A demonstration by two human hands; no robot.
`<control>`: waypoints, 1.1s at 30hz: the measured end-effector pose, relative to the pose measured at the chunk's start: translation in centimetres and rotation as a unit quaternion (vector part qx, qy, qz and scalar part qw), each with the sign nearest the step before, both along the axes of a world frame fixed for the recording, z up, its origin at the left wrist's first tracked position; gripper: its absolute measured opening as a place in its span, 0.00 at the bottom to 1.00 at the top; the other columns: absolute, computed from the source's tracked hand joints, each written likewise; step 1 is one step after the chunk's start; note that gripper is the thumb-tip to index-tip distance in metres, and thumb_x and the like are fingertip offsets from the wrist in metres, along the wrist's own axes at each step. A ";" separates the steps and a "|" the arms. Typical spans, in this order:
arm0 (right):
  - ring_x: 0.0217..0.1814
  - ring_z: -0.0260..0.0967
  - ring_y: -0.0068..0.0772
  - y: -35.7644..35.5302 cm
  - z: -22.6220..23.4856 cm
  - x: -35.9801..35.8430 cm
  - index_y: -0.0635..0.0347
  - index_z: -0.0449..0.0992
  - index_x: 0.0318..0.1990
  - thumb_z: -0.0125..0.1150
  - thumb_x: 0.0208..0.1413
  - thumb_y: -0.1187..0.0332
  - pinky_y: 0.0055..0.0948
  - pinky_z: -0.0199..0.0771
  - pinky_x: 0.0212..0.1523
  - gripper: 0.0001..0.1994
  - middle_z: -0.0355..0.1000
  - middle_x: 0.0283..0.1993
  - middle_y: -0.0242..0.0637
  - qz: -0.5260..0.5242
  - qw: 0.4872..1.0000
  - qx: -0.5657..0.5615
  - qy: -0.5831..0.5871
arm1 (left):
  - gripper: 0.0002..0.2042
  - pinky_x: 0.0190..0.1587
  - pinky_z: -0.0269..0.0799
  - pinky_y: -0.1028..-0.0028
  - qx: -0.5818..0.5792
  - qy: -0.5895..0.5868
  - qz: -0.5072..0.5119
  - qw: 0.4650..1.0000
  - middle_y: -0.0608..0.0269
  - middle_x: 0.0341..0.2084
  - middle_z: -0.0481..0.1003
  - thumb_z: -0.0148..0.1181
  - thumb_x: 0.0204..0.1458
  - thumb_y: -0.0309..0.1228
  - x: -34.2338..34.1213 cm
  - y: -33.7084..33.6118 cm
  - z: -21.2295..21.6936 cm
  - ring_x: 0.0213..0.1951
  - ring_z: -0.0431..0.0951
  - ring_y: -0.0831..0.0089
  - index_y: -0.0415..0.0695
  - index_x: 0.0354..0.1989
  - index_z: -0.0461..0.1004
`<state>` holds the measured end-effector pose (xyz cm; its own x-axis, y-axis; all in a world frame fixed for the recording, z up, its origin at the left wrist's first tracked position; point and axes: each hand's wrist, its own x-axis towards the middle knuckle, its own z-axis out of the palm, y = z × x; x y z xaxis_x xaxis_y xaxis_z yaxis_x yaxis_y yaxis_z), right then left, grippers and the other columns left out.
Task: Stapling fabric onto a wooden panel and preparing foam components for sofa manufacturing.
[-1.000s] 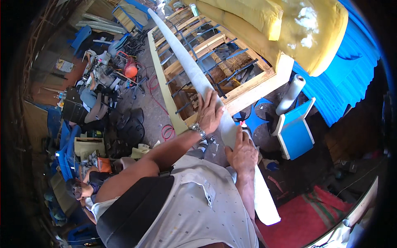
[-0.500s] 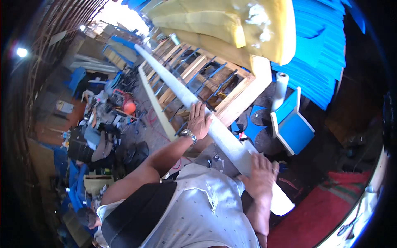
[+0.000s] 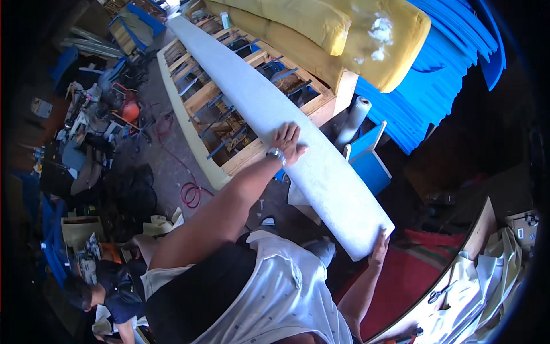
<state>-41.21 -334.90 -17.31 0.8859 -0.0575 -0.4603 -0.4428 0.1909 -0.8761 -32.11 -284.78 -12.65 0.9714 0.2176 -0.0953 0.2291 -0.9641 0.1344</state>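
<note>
A long, pale white foam strip [image 3: 326, 178] runs from near my body to the far left, lying over a wooden sofa frame [image 3: 229, 163] with dark straps and slats. My left hand [image 3: 289, 146] lies flat on its top face, fingers spread, a metal watch at the wrist. The strip's near end hangs past the frame at the right. There my right hand [image 3: 378, 247] grips the corner, with some of its fingers hidden behind the edge.
Yellow upholstered cushioning [image 3: 366, 51] stands beyond the frame, against blue corrugated sheets [image 3: 424, 92]. A plastic-wrapped roll [image 3: 353, 120] and a blue panel [image 3: 371, 169] stand to the right. Scissors [image 3: 438, 293] lie at lower right. A red hose [image 3: 193, 195] is on the floor; another person [image 3: 109, 295] is lower left.
The strip has turned its broad face up toward me. My right hand has moved from its top to the near end corner; my left hand stays on top, spread flatter.
</note>
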 end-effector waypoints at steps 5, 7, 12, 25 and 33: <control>0.62 0.70 0.39 -2.8 -7.8 0.9 0.65 0.61 0.68 0.57 0.68 0.55 0.42 0.67 0.66 0.29 0.69 0.63 0.45 -0.051 0.983 0.166 -0.060 | 0.47 0.72 0.51 0.49 -0.026 0.011 -0.011 1.000 0.49 0.77 0.43 0.52 0.58 0.61 -9.0 -9.8 -2.5 0.74 0.49 0.44 0.37 0.75 0.46; 0.61 0.70 0.37 -3.1 -5.1 1.8 0.67 0.62 0.67 0.59 0.67 0.56 0.39 0.65 0.66 0.29 0.72 0.60 0.44 -0.021 0.975 0.213 -0.053 | 0.45 0.71 0.56 0.55 -0.168 0.031 0.046 0.984 0.45 0.75 0.46 0.48 0.61 0.61 -12.6 -16.3 -2.2 0.71 0.58 0.44 0.36 0.74 0.47; 0.58 0.69 0.34 -5.6 -3.1 2.5 0.71 0.64 0.62 0.63 0.65 0.54 0.38 0.66 0.64 0.30 0.71 0.59 0.47 0.016 0.988 0.126 -0.091 | 0.39 0.61 0.68 0.61 -0.552 0.231 0.214 0.772 0.49 0.69 0.62 0.37 0.66 0.63 -20.5 -31.5 -9.6 0.63 0.70 0.53 0.45 0.74 0.53; 0.57 0.73 0.31 -15.1 20.3 6.2 0.66 0.57 0.66 0.63 0.64 0.69 0.31 0.78 0.52 0.28 0.70 0.59 0.48 0.340 0.827 0.406 -0.188 | 0.33 0.68 0.63 0.55 -0.786 -0.202 0.129 0.570 0.53 0.64 0.69 0.30 0.69 0.58 -17.8 -43.2 19.2 0.65 0.70 0.60 0.44 0.70 0.60; 0.49 0.81 0.38 -12.1 30.5 4.4 0.69 0.68 0.56 0.62 0.63 0.72 0.35 0.81 0.52 0.17 0.79 0.46 0.49 0.483 0.707 0.231 -0.461 | 0.43 0.24 0.60 0.71 -0.723 -0.363 0.227 0.542 0.66 0.19 0.77 0.30 0.58 0.74 -26.5 -44.2 29.1 0.15 0.68 0.73 0.48 0.57 0.73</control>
<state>-36.84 -346.95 13.20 0.3445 0.7479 0.5674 0.1573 0.5499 -0.8203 -58.64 -328.99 16.48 0.7453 0.6570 -0.1135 -0.2201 0.4032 0.8882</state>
